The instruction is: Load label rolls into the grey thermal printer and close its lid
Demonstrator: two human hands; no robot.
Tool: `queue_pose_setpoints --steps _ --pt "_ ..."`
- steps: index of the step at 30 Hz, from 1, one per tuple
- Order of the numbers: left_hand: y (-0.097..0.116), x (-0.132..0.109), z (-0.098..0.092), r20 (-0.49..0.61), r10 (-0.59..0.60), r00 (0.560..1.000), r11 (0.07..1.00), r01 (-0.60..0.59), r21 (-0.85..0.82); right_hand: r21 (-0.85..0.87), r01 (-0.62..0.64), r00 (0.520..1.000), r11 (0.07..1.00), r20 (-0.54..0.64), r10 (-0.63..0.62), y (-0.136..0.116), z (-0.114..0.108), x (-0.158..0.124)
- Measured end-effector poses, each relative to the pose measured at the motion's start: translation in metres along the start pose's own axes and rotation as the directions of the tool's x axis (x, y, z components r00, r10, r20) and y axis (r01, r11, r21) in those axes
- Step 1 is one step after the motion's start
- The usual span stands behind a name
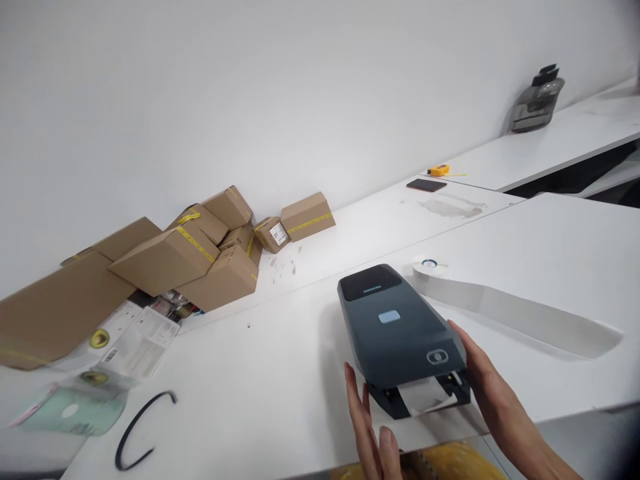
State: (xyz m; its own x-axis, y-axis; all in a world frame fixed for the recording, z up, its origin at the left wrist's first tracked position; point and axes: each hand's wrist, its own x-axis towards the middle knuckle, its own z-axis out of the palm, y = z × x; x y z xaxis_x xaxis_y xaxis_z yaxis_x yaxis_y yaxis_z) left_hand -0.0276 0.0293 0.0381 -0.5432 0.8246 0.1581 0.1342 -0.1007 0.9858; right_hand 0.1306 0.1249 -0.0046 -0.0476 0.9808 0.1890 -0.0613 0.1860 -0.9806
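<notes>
White tabletop (250, 360) and plain white wall (320, 80) frame a dark grey device (410, 333), which sits between a person's two bare hands at the near edge of the work surface, a pale paper piece (425, 396) showing in its open lower end. The right hand (503, 400) lies against the device's right side; the left hand (367, 427), fingers extended, is at its near left corner. Whether either is closed in a firm grip cannot be told from this angle.

Just beyond the device, a white roll (429, 267) trails a broad strip (520, 313) across the surface to the right. Seams divide the tabletop, and greyish smudges (453, 207) mark its far section, near a flat black slab (427, 185) and a yellow tape measure (439, 171). A smoky, black-topped container (537, 103) stands against the wall at far right.

At left, cardboard boxes (165, 263) are heaped above clear plastic packages (145, 340) and a mint-green pouch (75, 410), with a curved black strap (128, 430) lying nearby.
</notes>
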Motion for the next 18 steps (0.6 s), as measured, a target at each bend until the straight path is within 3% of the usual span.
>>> queue_pose_setpoints --steps 3,6,10,13,18 --pt "0.022 0.011 0.007 -0.004 0.067 0.998 0.997 -0.067 -0.024 -0.063 0.061 0.998 0.996 -0.01 -0.062 -0.023 0.004 0.011" --pt "0.033 0.03 0.011 -0.061 0.141 0.988 0.988 -0.144 -0.051 -0.182 0.232 0.973 0.955 0.045 -0.228 -0.06 0.008 0.04" --pt "0.034 0.074 0.011 -0.059 0.067 0.996 0.998 -0.067 0.002 -0.219 0.449 0.892 0.866 0.166 -0.42 -0.106 0.018 0.093" --pt "0.035 0.113 0.015 0.026 -0.064 0.998 0.995 0.062 0.076 -0.163 0.477 0.877 0.864 0.156 -0.454 -0.131 0.034 0.136" --pt "0.034 0.156 0.029 0.209 -0.105 0.972 0.977 0.061 0.204 -0.294 0.424 0.905 0.857 0.106 -0.411 -0.149 0.062 0.203"
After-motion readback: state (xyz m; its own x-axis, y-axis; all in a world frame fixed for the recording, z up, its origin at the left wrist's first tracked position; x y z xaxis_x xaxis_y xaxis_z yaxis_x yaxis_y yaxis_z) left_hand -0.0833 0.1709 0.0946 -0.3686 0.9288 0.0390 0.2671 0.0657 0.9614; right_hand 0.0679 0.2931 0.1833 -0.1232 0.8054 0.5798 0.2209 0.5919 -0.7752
